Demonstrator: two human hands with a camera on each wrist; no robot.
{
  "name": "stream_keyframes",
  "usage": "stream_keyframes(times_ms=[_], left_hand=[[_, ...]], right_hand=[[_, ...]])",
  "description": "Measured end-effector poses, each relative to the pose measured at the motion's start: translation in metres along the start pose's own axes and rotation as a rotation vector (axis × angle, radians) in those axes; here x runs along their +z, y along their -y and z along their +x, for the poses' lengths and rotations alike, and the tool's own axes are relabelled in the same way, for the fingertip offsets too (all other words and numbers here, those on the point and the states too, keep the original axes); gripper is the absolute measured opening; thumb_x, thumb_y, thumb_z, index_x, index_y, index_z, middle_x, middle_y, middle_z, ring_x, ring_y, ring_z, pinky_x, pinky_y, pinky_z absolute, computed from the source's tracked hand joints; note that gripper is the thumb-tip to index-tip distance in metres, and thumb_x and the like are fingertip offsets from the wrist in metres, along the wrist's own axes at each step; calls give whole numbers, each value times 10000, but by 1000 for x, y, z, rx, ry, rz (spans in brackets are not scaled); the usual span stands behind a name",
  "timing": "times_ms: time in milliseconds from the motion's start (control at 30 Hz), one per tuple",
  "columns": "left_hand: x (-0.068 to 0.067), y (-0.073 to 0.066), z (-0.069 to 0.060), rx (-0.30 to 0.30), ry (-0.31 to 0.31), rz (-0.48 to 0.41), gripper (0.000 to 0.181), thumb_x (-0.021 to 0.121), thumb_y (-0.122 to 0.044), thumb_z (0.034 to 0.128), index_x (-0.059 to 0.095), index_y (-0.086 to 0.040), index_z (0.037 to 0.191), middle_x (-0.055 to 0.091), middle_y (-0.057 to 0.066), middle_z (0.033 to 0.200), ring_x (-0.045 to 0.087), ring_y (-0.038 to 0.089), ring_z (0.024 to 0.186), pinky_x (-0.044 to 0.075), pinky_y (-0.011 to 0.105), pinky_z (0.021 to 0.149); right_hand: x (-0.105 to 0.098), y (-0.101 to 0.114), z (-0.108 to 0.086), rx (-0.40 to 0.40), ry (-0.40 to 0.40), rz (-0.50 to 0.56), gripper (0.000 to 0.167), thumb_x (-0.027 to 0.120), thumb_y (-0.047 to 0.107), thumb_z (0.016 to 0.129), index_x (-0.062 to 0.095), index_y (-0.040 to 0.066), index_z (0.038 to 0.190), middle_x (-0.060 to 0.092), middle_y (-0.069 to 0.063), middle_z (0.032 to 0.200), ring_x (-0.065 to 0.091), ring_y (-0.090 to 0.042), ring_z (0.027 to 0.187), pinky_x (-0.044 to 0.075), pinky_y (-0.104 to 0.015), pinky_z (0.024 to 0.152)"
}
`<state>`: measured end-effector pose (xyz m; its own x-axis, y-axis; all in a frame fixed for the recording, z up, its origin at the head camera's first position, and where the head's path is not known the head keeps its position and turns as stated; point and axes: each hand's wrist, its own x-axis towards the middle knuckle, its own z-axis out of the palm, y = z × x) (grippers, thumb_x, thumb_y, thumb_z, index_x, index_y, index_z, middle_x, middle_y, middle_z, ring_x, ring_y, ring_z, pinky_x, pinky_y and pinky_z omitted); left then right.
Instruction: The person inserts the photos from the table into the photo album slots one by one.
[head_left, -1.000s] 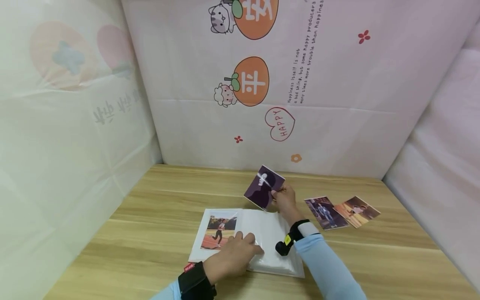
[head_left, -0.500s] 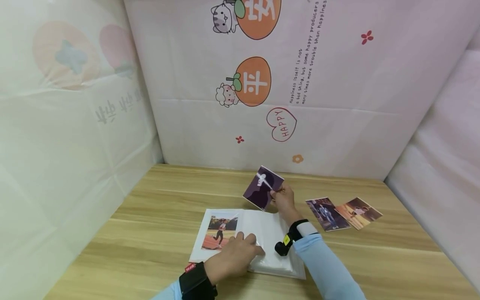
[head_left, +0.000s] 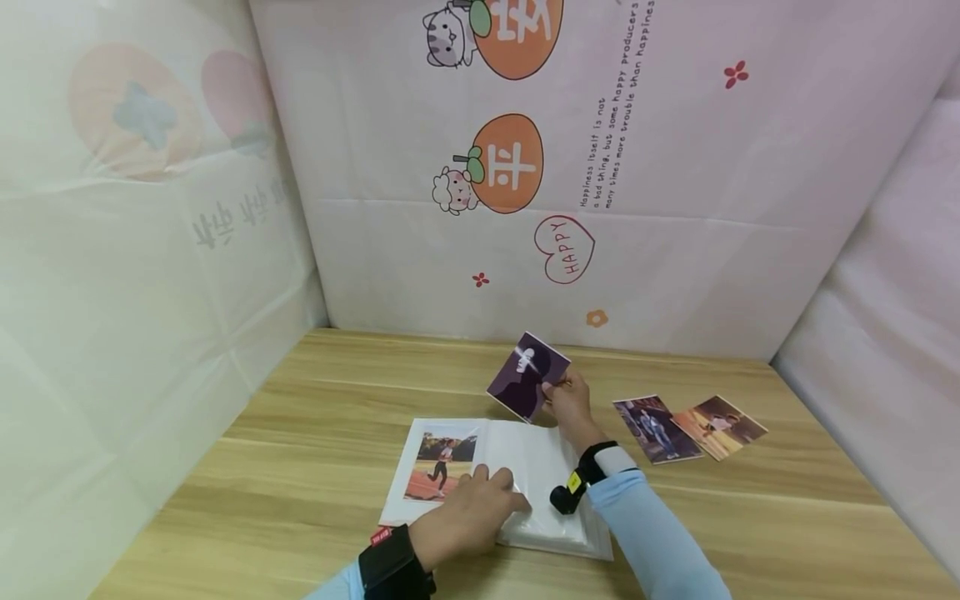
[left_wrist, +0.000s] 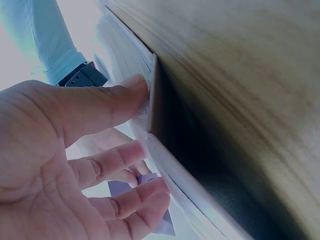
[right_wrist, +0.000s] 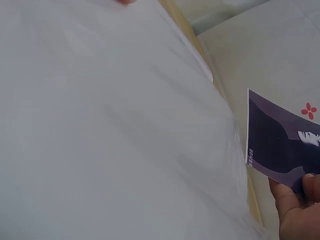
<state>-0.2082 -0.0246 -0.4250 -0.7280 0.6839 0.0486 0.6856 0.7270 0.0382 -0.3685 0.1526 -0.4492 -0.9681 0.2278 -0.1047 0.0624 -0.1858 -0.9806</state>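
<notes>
An open photo album [head_left: 536,454] with clear sleeves lies on the table; its left page holds a photo of a runner [head_left: 441,467]. My left hand [head_left: 472,508] rests on the album near its lower middle, fingers loosely bent. In the left wrist view the thumb [left_wrist: 115,102] touches the page edges and the fingertips lie against the pages. Above the album's top edge, my right hand [head_left: 568,407] pinches a dark purple photo [head_left: 527,375] by its right corner, between thumb and fingers. The same photo [right_wrist: 280,140] appears at the right in the right wrist view, tilted.
Two more photos lie right of the album, a dark one [head_left: 656,428] and an orange-brown one [head_left: 722,425], edges overlapping. A printed white cloth [head_left: 675,275] stands behind the wooden table [head_left: 300,467], with white cloth on both sides.
Almost nothing differs. The whole scene shifts slightly in the head view, while both hands, the album and the held photo keep their places relative to each other.
</notes>
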Motion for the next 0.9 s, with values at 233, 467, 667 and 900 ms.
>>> stream_keyframes(times_ms=[233, 467, 667, 900], left_hand=[[0, 1, 0, -5, 6, -13, 524, 762, -60, 664, 676, -334, 1103, 499, -62, 963, 394, 151, 748, 323, 242, 545], [0, 1, 0, -6, 5, -8, 521, 752, -52, 668, 676, -334, 1100, 499, -66, 962, 393, 149, 747, 325, 242, 544], [-1, 0, 0, -9, 7, -17, 528, 752, -56, 669, 671, -333, 1110, 495, -71, 954, 391, 147, 744, 325, 240, 550], [-2, 1, -1, -5, 12, -42, 504, 762, -65, 670, 681, -320, 1097, 506, -66, 960, 401, 143, 749, 331, 236, 557]], right_hand=[[2, 0, -2, 21, -20, 16, 238, 513, -79, 888, 415, -30, 1100, 504, -230, 1127, 562, -247, 916, 504, -331, 738], [1, -3, -1, 40, -6, 17, 250, 528, -70, 883, 406, -28, 1097, 502, -210, 1093, 576, -188, 819, 510, -289, 665], [-4, -3, 2, 35, -15, -85, 272, 543, -33, 888, 411, -6, 1124, 514, -181, 1070, 543, -204, 807, 475, -278, 621], [-6, -4, 2, -27, -62, -46, 290, 537, -68, 875, 395, -37, 1126, 516, -209, 1050, 543, -167, 724, 449, -249, 551]])
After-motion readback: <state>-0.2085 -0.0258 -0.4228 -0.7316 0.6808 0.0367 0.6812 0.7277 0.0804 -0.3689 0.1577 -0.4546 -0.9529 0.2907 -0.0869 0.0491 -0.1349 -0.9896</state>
